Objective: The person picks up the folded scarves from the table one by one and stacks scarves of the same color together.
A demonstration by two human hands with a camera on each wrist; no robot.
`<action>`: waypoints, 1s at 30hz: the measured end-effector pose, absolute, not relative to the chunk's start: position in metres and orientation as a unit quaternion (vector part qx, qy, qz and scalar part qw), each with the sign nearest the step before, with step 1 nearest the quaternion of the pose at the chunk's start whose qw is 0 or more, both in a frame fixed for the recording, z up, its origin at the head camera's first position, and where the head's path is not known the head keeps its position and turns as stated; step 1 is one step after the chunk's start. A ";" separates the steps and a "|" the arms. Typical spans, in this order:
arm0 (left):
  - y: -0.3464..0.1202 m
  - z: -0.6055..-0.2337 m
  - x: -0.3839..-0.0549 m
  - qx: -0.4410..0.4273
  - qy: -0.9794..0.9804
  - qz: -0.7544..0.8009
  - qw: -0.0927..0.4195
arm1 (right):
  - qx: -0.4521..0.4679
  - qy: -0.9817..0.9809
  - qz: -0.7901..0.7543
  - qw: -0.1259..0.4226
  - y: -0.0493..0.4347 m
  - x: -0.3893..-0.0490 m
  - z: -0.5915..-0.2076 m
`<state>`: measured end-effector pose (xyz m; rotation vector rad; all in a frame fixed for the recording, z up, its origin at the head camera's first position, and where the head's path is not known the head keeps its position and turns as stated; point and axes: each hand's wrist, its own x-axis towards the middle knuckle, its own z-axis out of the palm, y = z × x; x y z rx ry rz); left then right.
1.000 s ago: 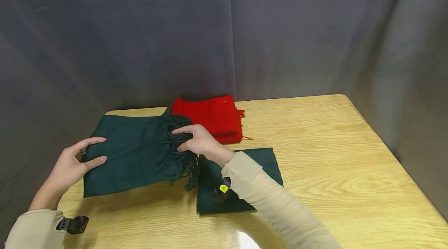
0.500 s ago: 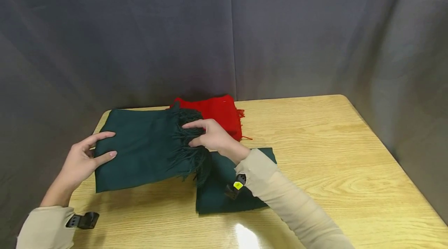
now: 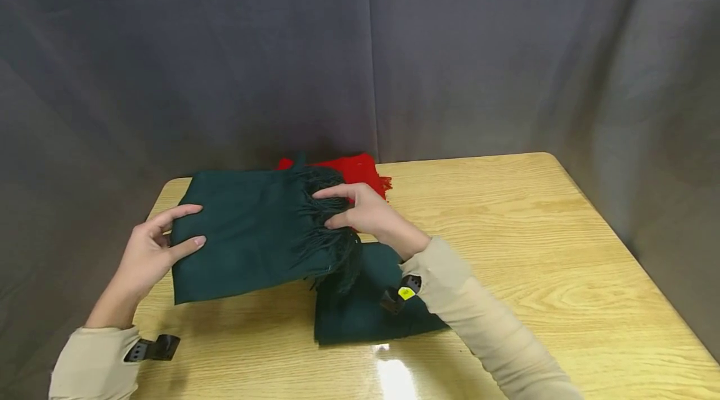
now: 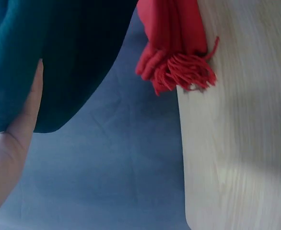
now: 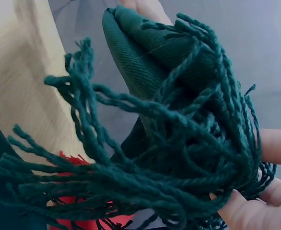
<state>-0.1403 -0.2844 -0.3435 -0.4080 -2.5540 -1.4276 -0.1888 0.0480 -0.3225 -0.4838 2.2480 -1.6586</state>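
A folded dark green fringed scarf (image 3: 247, 231) is held above the table, roughly level, between both hands. My left hand (image 3: 147, 253) grips its left edge, thumb and index finger on top. At the opposite end my right hand (image 3: 368, 209) holds the scarf by its fringe. The right wrist view shows the scarf's folded layers and its twisted tassels (image 5: 145, 177) hanging loose, with fingertips (image 5: 236, 206) against them. Beneath my right forearm lies a flat dark green folded cloth (image 3: 360, 315), partly covered by the raised scarf and the sleeve.
A folded red fringed scarf (image 3: 360, 169) lies at the back of the wooden table (image 3: 529, 244), partly hidden behind the green one. Its red tassels (image 4: 188, 72) show in the left wrist view. A grey curtain (image 3: 478, 56) hangs behind and beside the table.
Both hands have moved to the right and slightly away, carrying the green scarf with them. It now covers more of the red scarf. The flat green cloth has stayed in place.
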 end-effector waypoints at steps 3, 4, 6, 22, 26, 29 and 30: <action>-0.278 -0.343 -0.141 -0.141 -0.846 -0.507 0.086 | -0.172 0.778 -0.583 0.157 0.055 -0.189 -0.322; -0.276 -0.343 -0.141 -0.142 -0.836 -0.524 0.080 | -0.174 0.777 -0.584 0.158 0.058 -0.189 -0.321; -0.272 -0.342 -0.141 -0.144 -0.815 -0.557 0.067 | -0.179 0.774 -0.587 0.158 0.063 -0.189 -0.321; -0.240 -0.343 -0.149 -0.163 -0.802 -0.571 0.067 | -0.168 0.790 -0.570 0.150 0.099 -0.185 -0.317; -0.232 -0.345 -0.151 -0.164 -0.799 -0.575 0.055 | -0.160 0.791 -0.571 0.153 0.108 -0.184 -0.317; -0.227 -0.345 -0.153 -0.165 -0.800 -0.574 0.047 | -0.159 0.792 -0.569 0.153 0.113 -0.182 -0.317; -0.225 -0.346 -0.153 -0.166 -0.801 -0.573 0.046 | -0.159 0.792 -0.569 0.153 0.115 -0.182 -0.317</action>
